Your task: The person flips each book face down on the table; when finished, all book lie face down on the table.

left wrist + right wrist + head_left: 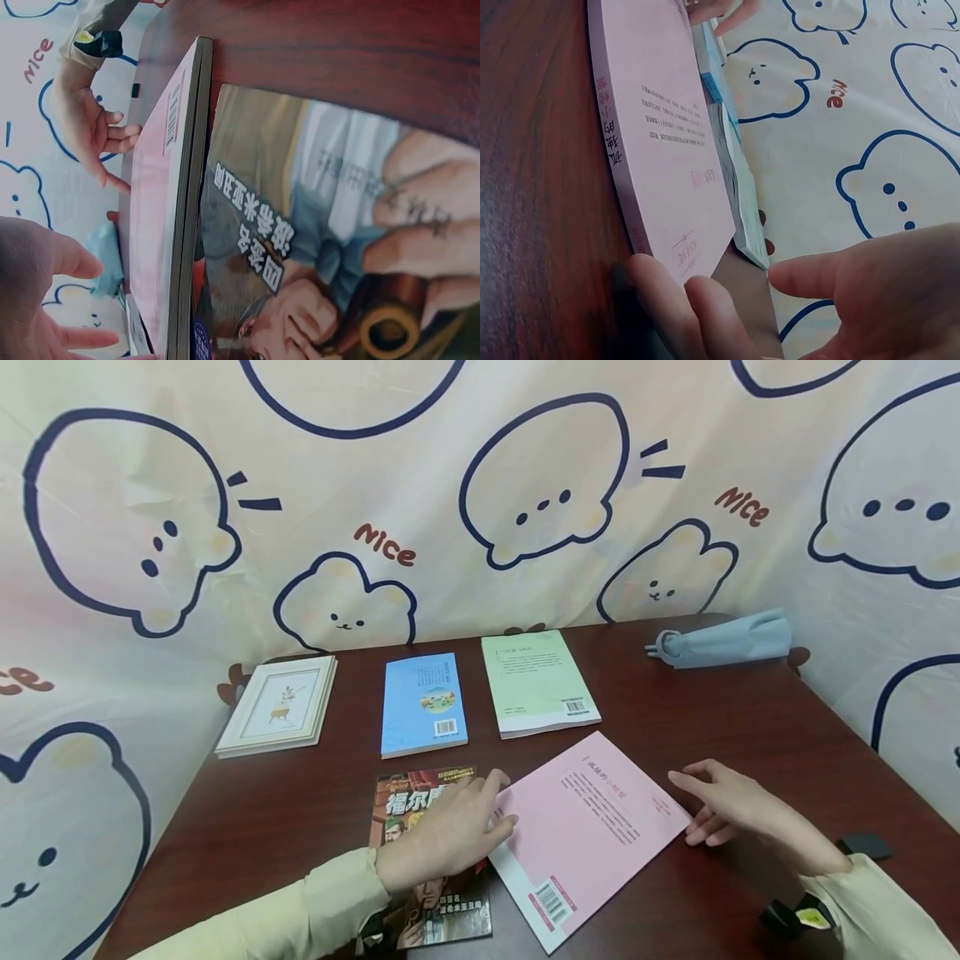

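Observation:
A pink book [592, 835] lies turned at an angle on the table, its barcode towards the near edge. My left hand [453, 835] is over its left corner, thumb and fingers apart; whether the fingertips touch the cover is hard to tell. Below that hand lies an illustrated dark-covered book [450, 910], partly hidden by the hand and sleeve. At the pink book's right corner is my right hand [738, 806], its fingers loosely bent close to the edge. In the right wrist view, its thumb and fingers [664, 300] are spread, with the fingertips near the pink spine.
Behind, a blue book [423, 706] and a green book [536, 681] lie side by side. White framed pictures [281, 706] are stacked at the far left. A folded light-blue umbrella-like item [723, 639] lies at the back right. A small dark object [864, 845] is beside the right forearm.

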Action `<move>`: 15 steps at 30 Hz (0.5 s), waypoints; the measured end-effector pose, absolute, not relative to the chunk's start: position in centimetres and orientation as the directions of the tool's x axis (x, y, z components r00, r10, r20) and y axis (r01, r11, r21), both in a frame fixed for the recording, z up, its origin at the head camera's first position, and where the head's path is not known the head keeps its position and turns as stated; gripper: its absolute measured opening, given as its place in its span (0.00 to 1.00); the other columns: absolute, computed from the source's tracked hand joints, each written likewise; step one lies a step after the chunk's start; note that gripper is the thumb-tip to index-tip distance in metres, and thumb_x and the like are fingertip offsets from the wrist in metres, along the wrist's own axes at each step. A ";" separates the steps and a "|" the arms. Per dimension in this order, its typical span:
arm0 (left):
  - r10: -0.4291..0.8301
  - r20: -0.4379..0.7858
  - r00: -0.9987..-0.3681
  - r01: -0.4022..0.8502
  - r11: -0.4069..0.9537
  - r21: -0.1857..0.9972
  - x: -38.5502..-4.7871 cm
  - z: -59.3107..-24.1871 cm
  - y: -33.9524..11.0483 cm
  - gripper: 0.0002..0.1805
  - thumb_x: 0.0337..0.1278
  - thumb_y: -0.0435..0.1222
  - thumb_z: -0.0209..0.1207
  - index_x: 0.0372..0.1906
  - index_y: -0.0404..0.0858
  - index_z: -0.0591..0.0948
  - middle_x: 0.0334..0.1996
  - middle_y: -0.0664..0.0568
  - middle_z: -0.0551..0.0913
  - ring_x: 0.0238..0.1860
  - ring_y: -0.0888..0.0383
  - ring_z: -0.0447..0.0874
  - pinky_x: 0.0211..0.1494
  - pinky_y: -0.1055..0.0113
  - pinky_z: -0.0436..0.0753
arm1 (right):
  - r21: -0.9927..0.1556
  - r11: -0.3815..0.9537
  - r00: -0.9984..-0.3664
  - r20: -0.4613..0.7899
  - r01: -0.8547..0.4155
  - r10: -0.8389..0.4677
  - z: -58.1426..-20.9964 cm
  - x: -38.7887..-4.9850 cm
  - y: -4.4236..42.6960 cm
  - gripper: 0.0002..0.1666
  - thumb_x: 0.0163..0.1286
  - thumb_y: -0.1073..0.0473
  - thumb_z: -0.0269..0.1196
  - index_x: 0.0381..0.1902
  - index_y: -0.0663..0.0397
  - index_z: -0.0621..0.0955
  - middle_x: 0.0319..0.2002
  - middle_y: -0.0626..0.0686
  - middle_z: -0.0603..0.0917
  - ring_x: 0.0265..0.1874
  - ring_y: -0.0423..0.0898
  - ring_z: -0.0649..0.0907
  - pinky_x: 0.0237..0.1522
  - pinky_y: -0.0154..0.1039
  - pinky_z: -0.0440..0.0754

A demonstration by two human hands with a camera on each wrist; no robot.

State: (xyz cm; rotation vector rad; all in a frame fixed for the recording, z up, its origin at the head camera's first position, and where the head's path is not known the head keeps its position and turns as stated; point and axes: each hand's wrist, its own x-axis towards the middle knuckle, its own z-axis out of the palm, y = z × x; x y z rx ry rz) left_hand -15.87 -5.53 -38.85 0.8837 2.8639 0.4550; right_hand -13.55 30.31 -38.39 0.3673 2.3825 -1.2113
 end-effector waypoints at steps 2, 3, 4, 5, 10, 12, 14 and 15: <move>0.566 -0.022 -0.824 0.532 0.787 0.311 -15.7 -38.8 -5.5 0.24 0.66 0.52 0.52 0.60 0.43 0.69 0.46 0.50 0.84 0.46 0.55 0.80 0.52 0.55 0.77 | -0.696 0.582 -0.868 -0.496 0.421 0.035 -38.3 -13.8 30.4 0.49 0.72 0.35 0.50 0.71 0.67 0.51 0.25 0.57 0.85 0.22 0.49 0.88 0.24 0.39 0.84; 0.567 -0.025 -0.823 0.533 0.788 0.309 -15.7 -38.7 -5.6 0.24 0.66 0.52 0.52 0.60 0.44 0.69 0.45 0.50 0.84 0.46 0.55 0.80 0.52 0.56 0.77 | -0.697 0.582 -0.868 -0.495 0.419 0.032 -38.3 -13.9 30.5 0.48 0.72 0.35 0.50 0.71 0.67 0.51 0.25 0.57 0.85 0.22 0.49 0.88 0.25 0.38 0.84; 0.569 -0.027 -0.822 0.534 0.787 0.308 -15.6 -38.7 -5.6 0.24 0.66 0.52 0.52 0.60 0.44 0.70 0.44 0.51 0.83 0.45 0.56 0.79 0.51 0.57 0.77 | -0.696 0.582 -0.868 -0.496 0.420 0.033 -38.3 -14.0 30.5 0.48 0.73 0.35 0.50 0.71 0.67 0.51 0.26 0.57 0.85 0.22 0.49 0.88 0.25 0.38 0.84; 0.570 -0.028 -0.821 0.535 0.787 0.308 -15.5 -38.7 -5.6 0.24 0.66 0.52 0.52 0.59 0.44 0.70 0.44 0.51 0.83 0.44 0.56 0.79 0.51 0.57 0.77 | -0.695 0.583 -0.867 -0.497 0.421 0.034 -38.3 -14.1 30.6 0.49 0.73 0.35 0.50 0.71 0.68 0.51 0.26 0.58 0.85 0.22 0.49 0.88 0.25 0.38 0.84; 0.581 -0.016 -0.814 0.550 0.778 0.302 -15.0 -38.6 -5.7 0.23 0.65 0.51 0.53 0.58 0.43 0.71 0.42 0.52 0.84 0.43 0.57 0.80 0.50 0.58 0.78 | -0.696 0.585 -0.871 -0.490 0.417 0.039 -38.3 -14.8 30.6 0.49 0.73 0.36 0.50 0.71 0.69 0.50 0.24 0.57 0.85 0.21 0.49 0.87 0.24 0.38 0.84; 0.583 -0.008 -0.812 0.555 0.776 0.301 -14.8 -38.6 -5.8 0.23 0.65 0.51 0.53 0.58 0.43 0.71 0.42 0.51 0.84 0.43 0.56 0.80 0.51 0.57 0.77 | -0.699 0.586 -0.875 -0.483 0.410 0.035 -38.3 -15.0 30.6 0.49 0.73 0.35 0.49 0.71 0.69 0.49 0.24 0.57 0.85 0.21 0.48 0.87 0.24 0.38 0.84; 0.584 -0.007 -0.812 0.555 0.776 0.301 -14.6 -38.7 -5.8 0.23 0.65 0.51 0.53 0.58 0.43 0.71 0.43 0.51 0.84 0.44 0.55 0.81 0.53 0.57 0.77 | -0.701 0.588 -0.878 -0.477 0.403 0.034 -38.3 -15.3 30.6 0.50 0.73 0.35 0.49 0.71 0.70 0.49 0.23 0.57 0.85 0.20 0.48 0.87 0.24 0.39 0.84; 0.582 -0.010 -0.813 0.553 0.777 0.300 -14.5 -38.7 -5.8 0.22 0.65 0.51 0.52 0.57 0.44 0.72 0.43 0.51 0.84 0.44 0.55 0.80 0.53 0.56 0.76 | -0.700 0.590 -0.879 -0.475 0.402 0.035 -38.3 -15.5 30.6 0.50 0.73 0.35 0.49 0.71 0.70 0.49 0.23 0.57 0.85 0.20 0.48 0.87 0.24 0.39 0.84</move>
